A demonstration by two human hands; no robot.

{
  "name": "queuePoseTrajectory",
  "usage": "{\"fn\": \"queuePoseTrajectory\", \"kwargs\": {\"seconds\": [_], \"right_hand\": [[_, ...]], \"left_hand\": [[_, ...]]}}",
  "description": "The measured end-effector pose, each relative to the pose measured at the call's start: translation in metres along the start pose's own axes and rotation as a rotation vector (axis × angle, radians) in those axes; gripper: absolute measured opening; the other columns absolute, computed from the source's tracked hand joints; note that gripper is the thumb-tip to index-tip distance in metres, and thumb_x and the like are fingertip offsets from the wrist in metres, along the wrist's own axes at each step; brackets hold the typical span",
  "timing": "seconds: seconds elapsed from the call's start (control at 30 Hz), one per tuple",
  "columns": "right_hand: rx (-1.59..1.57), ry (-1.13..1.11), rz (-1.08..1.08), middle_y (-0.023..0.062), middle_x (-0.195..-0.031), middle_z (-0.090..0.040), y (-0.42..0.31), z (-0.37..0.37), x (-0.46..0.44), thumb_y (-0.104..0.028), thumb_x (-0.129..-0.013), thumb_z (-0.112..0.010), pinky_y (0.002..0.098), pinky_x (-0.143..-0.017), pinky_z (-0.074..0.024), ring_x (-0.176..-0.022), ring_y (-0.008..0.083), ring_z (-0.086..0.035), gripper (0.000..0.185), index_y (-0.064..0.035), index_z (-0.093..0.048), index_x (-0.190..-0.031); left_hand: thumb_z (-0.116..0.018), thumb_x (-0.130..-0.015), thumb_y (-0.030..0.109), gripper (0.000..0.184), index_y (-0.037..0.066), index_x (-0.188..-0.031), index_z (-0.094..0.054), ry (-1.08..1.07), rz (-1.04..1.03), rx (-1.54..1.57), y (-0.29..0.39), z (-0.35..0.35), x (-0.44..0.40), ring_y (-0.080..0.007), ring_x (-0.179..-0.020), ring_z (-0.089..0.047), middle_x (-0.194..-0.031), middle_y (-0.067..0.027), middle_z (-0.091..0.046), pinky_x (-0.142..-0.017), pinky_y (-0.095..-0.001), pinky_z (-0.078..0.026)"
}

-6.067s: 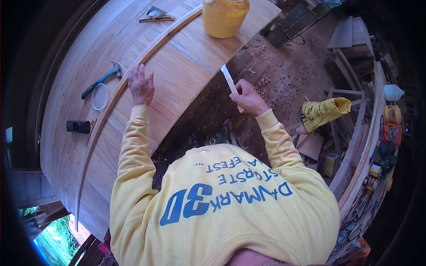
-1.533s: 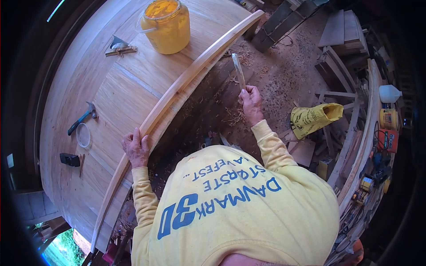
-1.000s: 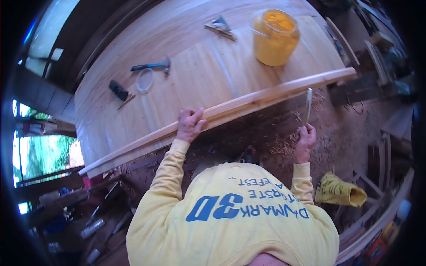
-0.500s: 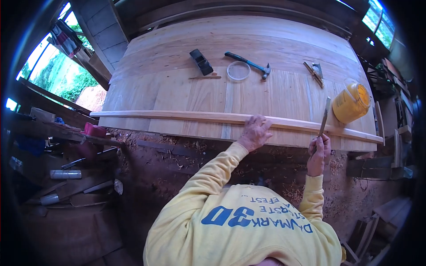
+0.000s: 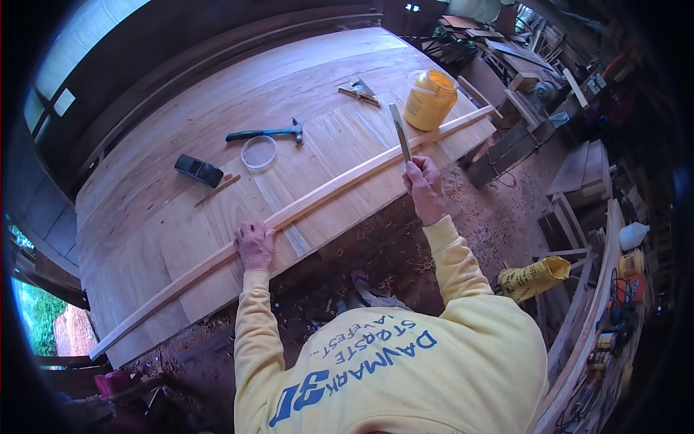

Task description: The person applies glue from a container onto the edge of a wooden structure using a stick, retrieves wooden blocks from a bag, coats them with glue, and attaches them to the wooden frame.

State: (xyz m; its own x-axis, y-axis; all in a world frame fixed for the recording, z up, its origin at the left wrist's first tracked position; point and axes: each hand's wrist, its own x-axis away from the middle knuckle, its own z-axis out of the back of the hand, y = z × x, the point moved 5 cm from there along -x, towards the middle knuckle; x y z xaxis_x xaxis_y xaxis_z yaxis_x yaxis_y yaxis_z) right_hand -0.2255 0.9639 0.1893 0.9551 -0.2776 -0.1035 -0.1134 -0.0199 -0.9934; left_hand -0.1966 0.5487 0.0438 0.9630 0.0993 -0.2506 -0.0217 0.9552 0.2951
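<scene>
- The left hand (image 5: 254, 246) lies on a long, pale wooden strip (image 5: 318, 201), its fingers bent over the wood and the thumb apart from them; whether they grip it cannot be told.
- The right hand (image 5: 425, 189) has its fingers closed around the lower end of a narrow flat stick (image 5: 400, 132), which points away from the person.
- The strip passes under the left fingers and runs on beyond the right ones, along the near side of a broad wooden counter (image 5: 159, 304).
- Beyond the left fingers, well apart from them, lie a blue-handled claw hammer (image 5: 264, 133) and, touching or just beside it, a round clear plastic lid (image 5: 258, 152).
- Beyond and left of the left fingers sits a black hand plane (image 5: 199, 171).
- Beyond the right fingers, near the stick, stands a yellow bucket (image 5: 429, 103).
- Right of the right fingers, off the counter, is a yellow bag (image 5: 531, 278).
</scene>
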Motion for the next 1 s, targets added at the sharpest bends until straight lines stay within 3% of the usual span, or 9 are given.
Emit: {"fn": "queuePoseTrajectory", "kwargs": {"seconds": [0.3, 0.5, 0.63, 0.7, 0.73, 0.8, 0.87, 0.93, 1.0], "right_hand": [[0.217, 0.045, 0.095, -0.0015, -0.081, -0.057, -0.023, 0.067, -0.102, -0.017, -0.1, -0.062, 0.0203, -0.058, -0.0422, -0.068, 0.0043, -0.051, 0.019, 0.0006, -0.058, -0.106], [1.382, 0.04, 0.139, 0.0196, -0.104, -0.069, -0.119, 0.154, -0.247, -0.036, -0.094, -0.061, 0.0436, -0.086, -0.0519, -0.097, 0.0337, -0.068, 0.039, -0.0037, -0.061, -0.116], [1.749, -0.131, 0.07, 0.0179, -0.13, -0.063, -0.127, 0.157, -0.315, -0.041, -0.093, -0.053, 0.0444, -0.103, -0.0454, -0.124, 0.0346, -0.057, 0.049, -0.0102, -0.058, -0.131], [1.773, -0.274, 0.128, 0.0206, -0.117, -0.065, -0.124, 0.152, -0.338, -0.034, -0.089, -0.052, 0.0461, -0.097, -0.0471, -0.116, 0.0381, -0.06, 0.038, -0.0067, -0.061, -0.114], [1.652, -0.249, 0.244, 0.0233, -0.096, -0.063, -0.116, 0.158, -0.347, -0.033, -0.088, -0.053, 0.047, -0.084, -0.0482, -0.094, 0.0388, -0.063, 0.032, -0.003, -0.06, -0.096], [1.389, -0.344, 0.308, 0.0133, -0.068, -0.045, -0.104, 0.177, -0.357, -0.027, -0.09, -0.063, 0.0408, -0.063, -0.0399, -0.065, 0.0245, -0.045, 0.029, -0.0004, -0.053, -0.081], [1.347, -0.311, 0.392, 0.0056, -0.069, -0.045, -0.088, 0.23, -0.387, -0.028, -0.097, -0.062, 0.0385, -0.063, -0.0416, -0.067, 0.0177, -0.045, 0.033, -0.0021, -0.05, -0.081], [1.197, -0.187, 0.407, 0.0047, -0.082, -0.058, -0.084, 0.23, -0.371, -0.032, -0.1, -0.057, 0.0319, -0.067, -0.0449, -0.073, 0.0135, -0.05, 0.032, 0.0006, -0.059, -0.101], [0.859, 0.102, 0.361, 0.0028, -0.08, -0.057, -0.058, 0.187, -0.35, -0.03, -0.1, -0.061, 0.0252, -0.06, -0.0424, -0.069, 0.009, -0.05, 0.03, -0.0001, -0.06, -0.102]], "left_hand": [[-0.078, -0.082, 0.03, 0.043, 0.012, -0.119, -0.067, 0.087, -0.048, 0.111, 0.001, -0.009, -0.012, -0.0329, -0.107, -0.049, -0.109, -0.0105, -0.054, -0.095, -0.0455, -0.042], [-0.08, -0.079, 0.032, 0.049, 0.009, -0.121, -0.068, 0.095, -0.015, 0.067, 0.006, -0.015, -0.013, -0.0331, -0.111, -0.05, -0.114, -0.0117, -0.055, -0.099, -0.046, -0.041], [-0.08, -0.079, 0.031, 0.049, 0.007, -0.12, -0.067, 0.123, -0.011, 0.06, 0.012, -0.015, -0.018, -0.0339, -0.109, -0.053, -0.112, -0.0123, -0.057, -0.097, -0.0463, -0.043], [-0.08, -0.078, 0.03, 0.049, 0.006, -0.119, -0.067, 0.15, -0.005, 0.055, 0.01, -0.014, -0.019, -0.0347, -0.107, -0.054, -0.111, -0.0129, -0.058, -0.095, -0.0462, -0.044], [-0.08, -0.077, 0.029, 0.048, 0.005, -0.117, -0.067, 0.144, 0.001, 0.073, 0.016, -0.006, -0.021, -0.0355, -0.104, -0.056, -0.109, -0.0131, -0.059, -0.093, -0.046, -0.046], [-0.08, -0.076, 0.03, 0.047, 0.006, -0.114, -0.067, 0.165, 0.042, 0.131, 0.017, 0.0, -0.021, -0.035, -0.102, -0.056, -0.108, -0.0119, -0.059, -0.093, -0.0456, -0.045], [-0.079, -0.077, 0.036, 0.048, 0.007, -0.114, -0.067, 0.185, 0.036, 0.131, 0.008, 0.0, -0.02, -0.0334, -0.106, -0.053, -0.108, -0.0118, -0.059, -0.095, -0.0451, -0.044], [-0.078, -0.078, 0.039, 0.051, 0.009, -0.117, -0.066, 0.135, 0.063, 0.099, 0.006, -0.002, -0.021, -0.0327, -0.109, -0.051, -0.109, -0.0111, -0.058, -0.098, -0.0453, -0.041], [-0.077, -0.078, 0.041, 0.054, 0.011, -0.121, -0.065, 0.142, 0.097, 0.086, 0.005, -0.005, -0.021, -0.0339, -0.114, -0.049, -0.118, -0.0122, -0.055, -0.101, -0.0467, -0.039]]}}
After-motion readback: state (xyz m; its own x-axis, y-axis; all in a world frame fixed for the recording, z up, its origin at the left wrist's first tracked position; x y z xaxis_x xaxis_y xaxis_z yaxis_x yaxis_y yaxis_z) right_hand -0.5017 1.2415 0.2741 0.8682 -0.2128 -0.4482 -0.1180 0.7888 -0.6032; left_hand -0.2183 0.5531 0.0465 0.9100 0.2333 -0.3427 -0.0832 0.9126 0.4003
